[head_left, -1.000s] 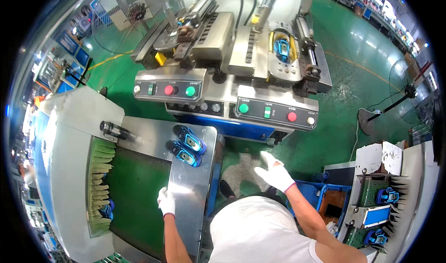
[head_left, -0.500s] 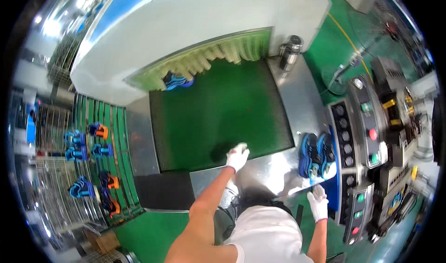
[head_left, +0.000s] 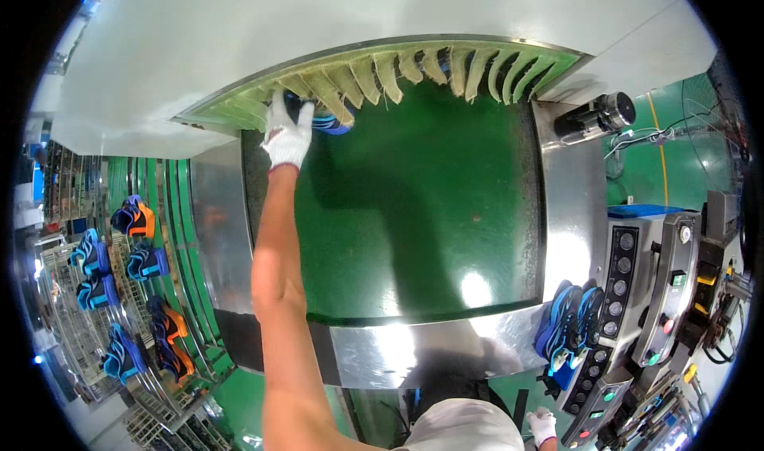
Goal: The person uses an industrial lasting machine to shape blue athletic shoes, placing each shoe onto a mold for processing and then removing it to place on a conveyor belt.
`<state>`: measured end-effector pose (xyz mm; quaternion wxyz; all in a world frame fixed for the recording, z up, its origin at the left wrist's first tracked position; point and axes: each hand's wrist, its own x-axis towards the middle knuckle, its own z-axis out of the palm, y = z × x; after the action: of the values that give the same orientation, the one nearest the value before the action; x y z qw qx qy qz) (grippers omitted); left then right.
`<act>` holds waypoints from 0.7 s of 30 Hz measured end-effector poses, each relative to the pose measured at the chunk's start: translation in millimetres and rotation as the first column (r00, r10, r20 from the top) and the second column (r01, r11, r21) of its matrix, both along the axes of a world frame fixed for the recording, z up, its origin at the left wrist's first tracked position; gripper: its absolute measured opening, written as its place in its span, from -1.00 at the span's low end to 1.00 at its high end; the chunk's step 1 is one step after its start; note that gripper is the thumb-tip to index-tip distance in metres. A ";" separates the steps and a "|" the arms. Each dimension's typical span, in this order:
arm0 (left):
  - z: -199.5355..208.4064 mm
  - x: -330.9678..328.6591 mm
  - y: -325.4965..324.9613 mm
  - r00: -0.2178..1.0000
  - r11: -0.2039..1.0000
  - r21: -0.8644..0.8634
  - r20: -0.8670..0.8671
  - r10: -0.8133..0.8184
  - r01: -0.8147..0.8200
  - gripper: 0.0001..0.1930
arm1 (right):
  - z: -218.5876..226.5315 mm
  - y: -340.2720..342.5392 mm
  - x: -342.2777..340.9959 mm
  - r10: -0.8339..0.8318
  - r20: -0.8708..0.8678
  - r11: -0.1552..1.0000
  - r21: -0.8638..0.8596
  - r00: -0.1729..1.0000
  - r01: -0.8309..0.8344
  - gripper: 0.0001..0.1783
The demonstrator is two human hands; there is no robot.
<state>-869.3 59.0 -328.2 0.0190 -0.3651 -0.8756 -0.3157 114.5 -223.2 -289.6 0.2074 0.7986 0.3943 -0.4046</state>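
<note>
My left hand (head_left: 286, 135), in a white knit glove, reaches to the far left corner of the green belt (head_left: 446, 212). Its thumb and fingers straddle a dark and blue shoe (head_left: 334, 124), closed on it beneath the pale fringed curtain (head_left: 386, 77). The glove and the curtain strips hide part of this shoe. Low at the right, my gloved right hand (head_left: 543, 425) hangs beside the control panel, its fingers loosely apart with nothing visible in them. A pair of dark blue shoes (head_left: 567, 324) stands at the right front corner of the metal table.
Left of the belt, a rack (head_left: 189, 248) bears several blue and orange shoes (head_left: 137, 217). A steel flask (head_left: 595, 118) stands at the far right. Control panels with knobs and buttons (head_left: 617, 292) flank the right side. The machine's white housing (head_left: 358, 13) overhangs the curtain.
My left hand has moved from the belt's front edge to the shoe at the far left. My right hand has dropped lower and nearer my body. The view has shifted.
</note>
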 end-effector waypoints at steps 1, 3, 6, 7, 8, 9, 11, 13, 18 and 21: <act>-24.2 -21.7 -7.8 0.982 0.991 -0.092 -0.172 0.079 -0.096 -0.39 | -9.0 5.7 11.1 0.028 -0.023 0.999 0.021 0.999 -0.028 -0.27; -26.8 -19.5 10.7 0.974 0.985 -0.170 -0.222 -0.045 0.007 -0.59 | -7.8 11.9 -35.0 -0.134 -0.087 0.991 -0.003 0.987 0.135 -0.30; -32.3 -8.1 -6.8 0.985 1.000 0.005 -0.175 -0.003 0.004 -0.68 | 14.9 64.0 -115.8 -0.157 -0.218 0.983 0.061 0.963 0.175 -0.33; -32.2 0.9 -14.3 0.988 0.999 -0.001 -0.149 0.049 -0.049 -0.69 | 15.7 70.0 -121.2 -0.199 -0.253 0.974 0.058 0.947 0.220 -0.33; -29.8 13.3 -22.0 0.997 0.999 -0.033 -0.074 0.009 -0.012 -0.70 | 12.4 71.1 -123.8 -0.226 -0.293 0.963 0.077 0.929 0.259 -0.33; -26.5 28.1 -34.2 1.000 0.998 -0.063 0.001 -0.028 0.028 -0.70 | 9.5 70.9 -125.0 -0.251 -0.335 0.950 0.093 0.908 0.297 -0.34; -22.4 57.5 -65.6 0.997 0.995 -0.071 0.056 -0.059 0.063 -0.71 | 3.5 72.0 -129.2 -0.178 -0.407 0.952 0.159 0.896 0.261 -0.36; -27.8 85.4 -104.7 0.970 0.973 0.024 -0.082 -0.227 0.230 -0.66 | 4.0 72.9 -132.2 -0.085 -0.471 0.957 0.206 0.878 0.203 -0.36; 21.3 200.5 -146.4 0.821 0.992 0.084 0.557 -0.124 0.093 -0.54 | 32.2 74.5 -171.7 0.075 -0.558 0.933 0.332 0.826 0.140 -0.36; 54.5 273.7 -156.9 0.657 0.984 0.134 0.732 -0.179 0.119 -0.60 | 72.2 84.3 -211.9 -0.043 -0.720 0.889 0.288 0.693 0.355 -0.36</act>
<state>-595.6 -98.0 -273.7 -0.3505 -0.2751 -0.7624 -0.4693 -97.4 -138.9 -217.4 -0.1729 0.6507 0.4265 -0.6040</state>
